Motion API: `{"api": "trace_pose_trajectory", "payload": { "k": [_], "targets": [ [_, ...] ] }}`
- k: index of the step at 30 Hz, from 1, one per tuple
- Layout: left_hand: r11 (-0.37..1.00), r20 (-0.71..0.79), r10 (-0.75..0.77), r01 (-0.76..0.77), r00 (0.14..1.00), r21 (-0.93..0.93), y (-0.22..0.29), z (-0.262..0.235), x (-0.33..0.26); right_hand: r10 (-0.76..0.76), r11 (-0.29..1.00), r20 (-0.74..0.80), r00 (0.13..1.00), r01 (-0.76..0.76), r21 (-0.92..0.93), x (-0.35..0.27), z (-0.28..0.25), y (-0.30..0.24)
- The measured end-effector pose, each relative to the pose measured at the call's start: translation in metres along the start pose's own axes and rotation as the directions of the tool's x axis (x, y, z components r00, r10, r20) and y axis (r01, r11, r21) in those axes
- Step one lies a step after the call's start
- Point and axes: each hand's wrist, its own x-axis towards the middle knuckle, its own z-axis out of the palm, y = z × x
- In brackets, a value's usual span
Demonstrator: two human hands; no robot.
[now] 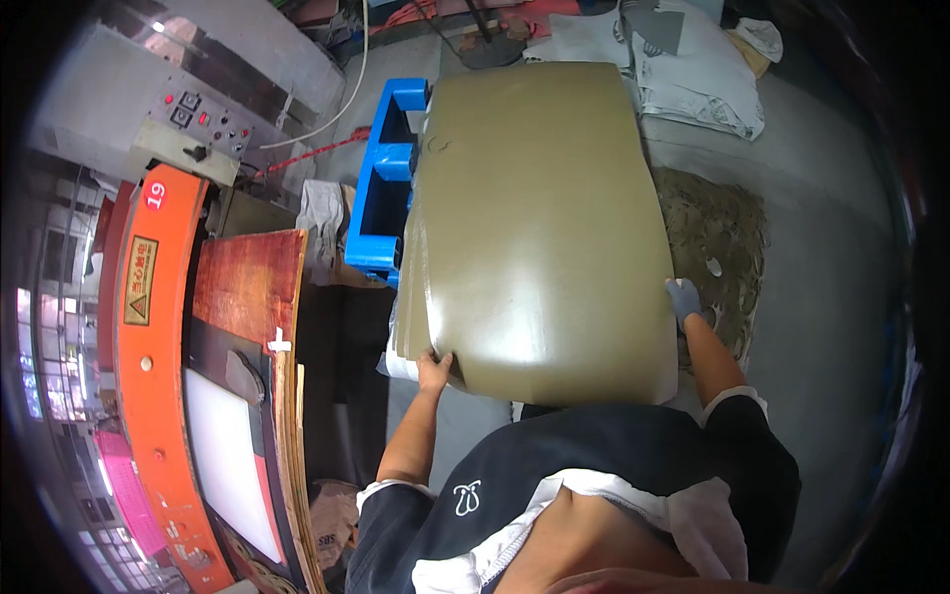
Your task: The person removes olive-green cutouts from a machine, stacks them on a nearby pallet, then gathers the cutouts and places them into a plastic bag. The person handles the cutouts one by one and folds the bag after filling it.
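A large, glossy olive-green sheet [554, 218] spreads out before me, its surface bowed. Under its left side show the edges of further sheets [411, 327] of the same colour, stacked beside a blue plastic pallet [378, 168]. My left hand [433, 369], bare, is closed on the sheet's edge near its near left corner. On the right side, my right hand [683, 301], in a grey glove, grips the sheet's right edge; part of its fingers is hidden behind the sheet.
An orange machine [158, 376] stands at left, with a control panel [203, 121] behind it and upright boards [289, 445] beside it. A dark, mottled rough sheet [727, 238] lies on the floor at right. White sacks [698, 84] are piled at the far right.
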Motion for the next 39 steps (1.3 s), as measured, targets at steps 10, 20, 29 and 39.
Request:
{"api": "trace_pose_trajectory", "payload": {
  "k": [10, 20, 29, 39],
  "targets": [
    [0.995, 0.014, -0.019, 0.021, 1.000, -0.101, 0.017, -0.014, 0.034, -0.050, 0.972, 0.196, 0.979, 0.093, -0.217, -0.003, -0.036, -0.068],
    [0.817, 0.392, -0.010, 0.234, 0.920, -0.528, 0.147, -0.013, 0.160, -0.287, 0.948, 0.148, 0.946, 0.302, -0.095, 0.046, -0.032, -0.146],
    [0.851, 0.119, 0.328, -0.239, 0.937, -0.468, 0.202, 0.014, 0.219, -0.238, 0.943, -0.065, 0.969, 0.215, -0.255, 0.109, -0.017, -0.150],
    [0.837, 0.218, 0.350, -0.200, 0.911, -0.509, 0.285, 0.009, 0.285, -0.329, 0.897, -0.241, 0.913, 0.223, -0.381, 0.149, 0.004, -0.116]
  ]
}}
